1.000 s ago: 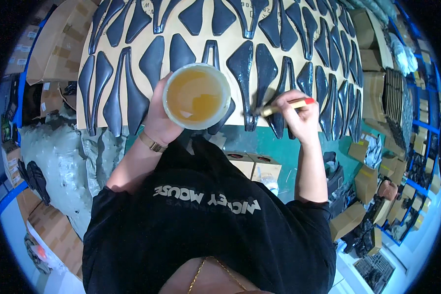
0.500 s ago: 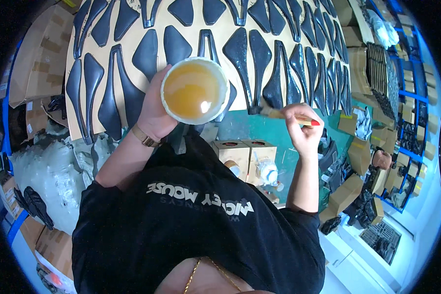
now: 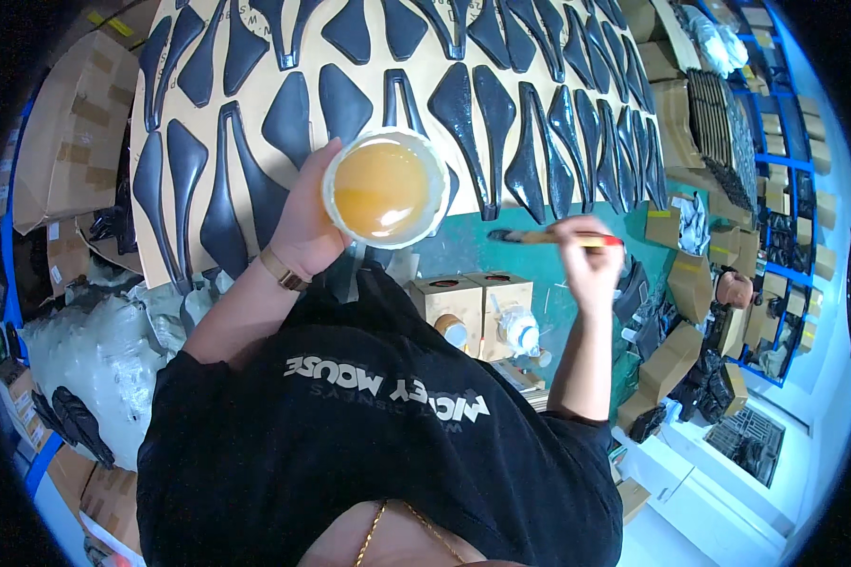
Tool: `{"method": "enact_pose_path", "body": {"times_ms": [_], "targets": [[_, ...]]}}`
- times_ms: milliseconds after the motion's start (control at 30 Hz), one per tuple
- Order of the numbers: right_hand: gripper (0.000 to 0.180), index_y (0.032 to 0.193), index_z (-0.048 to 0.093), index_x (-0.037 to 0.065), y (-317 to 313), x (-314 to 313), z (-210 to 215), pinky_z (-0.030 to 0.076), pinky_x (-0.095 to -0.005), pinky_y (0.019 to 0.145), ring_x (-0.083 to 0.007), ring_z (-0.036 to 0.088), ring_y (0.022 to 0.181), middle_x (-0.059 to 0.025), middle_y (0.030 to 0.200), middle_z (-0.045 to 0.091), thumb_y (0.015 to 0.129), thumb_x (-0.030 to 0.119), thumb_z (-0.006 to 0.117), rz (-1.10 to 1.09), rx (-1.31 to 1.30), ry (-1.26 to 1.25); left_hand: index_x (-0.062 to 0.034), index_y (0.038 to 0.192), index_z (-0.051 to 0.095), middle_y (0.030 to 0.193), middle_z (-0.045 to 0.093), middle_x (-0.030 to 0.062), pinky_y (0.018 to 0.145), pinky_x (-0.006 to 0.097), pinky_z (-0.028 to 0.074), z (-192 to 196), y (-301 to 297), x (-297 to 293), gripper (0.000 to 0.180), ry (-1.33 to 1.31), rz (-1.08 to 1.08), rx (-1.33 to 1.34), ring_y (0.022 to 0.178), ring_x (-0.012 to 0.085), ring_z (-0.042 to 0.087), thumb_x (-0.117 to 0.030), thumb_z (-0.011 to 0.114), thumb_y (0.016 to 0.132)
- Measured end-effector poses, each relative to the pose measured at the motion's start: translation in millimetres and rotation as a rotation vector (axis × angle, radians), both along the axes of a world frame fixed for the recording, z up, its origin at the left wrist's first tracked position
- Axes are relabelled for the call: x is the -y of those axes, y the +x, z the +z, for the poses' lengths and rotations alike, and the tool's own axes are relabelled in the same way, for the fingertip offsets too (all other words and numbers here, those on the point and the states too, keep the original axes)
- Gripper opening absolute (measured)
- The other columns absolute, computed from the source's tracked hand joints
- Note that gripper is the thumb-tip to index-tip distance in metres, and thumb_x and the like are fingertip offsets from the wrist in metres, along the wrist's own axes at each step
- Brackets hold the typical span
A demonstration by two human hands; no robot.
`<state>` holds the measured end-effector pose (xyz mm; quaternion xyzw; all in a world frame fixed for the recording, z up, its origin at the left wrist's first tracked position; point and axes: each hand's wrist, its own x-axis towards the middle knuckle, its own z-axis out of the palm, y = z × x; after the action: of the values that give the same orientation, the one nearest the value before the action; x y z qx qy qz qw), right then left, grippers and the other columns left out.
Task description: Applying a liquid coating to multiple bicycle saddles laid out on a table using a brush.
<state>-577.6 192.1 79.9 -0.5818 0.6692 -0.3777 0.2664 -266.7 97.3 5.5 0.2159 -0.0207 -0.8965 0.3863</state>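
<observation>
My left hand [image 3: 304,213] is wrapped round a white cup [image 3: 435,213] of amber liquid [image 3: 380,189], held over the near edge of the board. In my right hand [image 3: 591,260] is a paintbrush [image 3: 534,237] with a pale, red-tipped handle; its dark bristles point left, just off the board's near edge. Rows of black, elongated curved parts [image 3: 494,123] lie on the light board [image 3: 213,132]. Parts toward the right, such as one glossy part [image 3: 456,104], look wet, while those on the left, such as a matte part [image 3: 288,113], look duller.
Below the board stand two cardboard boxes [image 3: 449,300] with a jar [image 3: 452,329] and a clear plastic container [image 3: 518,331]. Large cartons [image 3: 71,132] and a bulging plastic-wrapped bundle [image 3: 99,359] flank the left. Blue shelving [image 3: 790,265] with boxes lines the right, beyond stacked dark parts [image 3: 728,142].
The brush has come off the board's near edge toward me and now lies nearly level, its bristles apart from the parts. The cup has shifted slightly right and nearer.
</observation>
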Motion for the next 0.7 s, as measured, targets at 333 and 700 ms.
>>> {"method": "enact_pose_path", "body": {"times_ms": [333,700], "targets": [[0.008,0.082,0.064,0.003,95,36,81,0.051,-0.0279,0.066,-0.0177,0.064,0.072,-0.0099,0.080,0.068,0.077,0.008,0.068,0.404,-0.052,-0.420,-0.0012,0.127,0.047,0.122,0.056,0.0119,0.100,0.041,0.040,-1,-6,-7,0.052,-0.169,-0.109,-0.002,0.115,0.0230,0.053,-0.042,0.029,0.098],[0.018,0.086,0.059,-0.003,88,35,39,0.052,-0.0301,0.058,-0.0200,0.061,0.062,-0.0179,0.081,0.064,0.089,0.014,0.056,-0.085,0.796,-0.053,-0.0085,0.123,0.050,0.119,0.057,0.0070,0.094,0.042,0.045,9,4,-13,0.045,-0.020,-0.088,0.010,0.112,0.0197,0.055,-0.043,0.035,0.097]]}}
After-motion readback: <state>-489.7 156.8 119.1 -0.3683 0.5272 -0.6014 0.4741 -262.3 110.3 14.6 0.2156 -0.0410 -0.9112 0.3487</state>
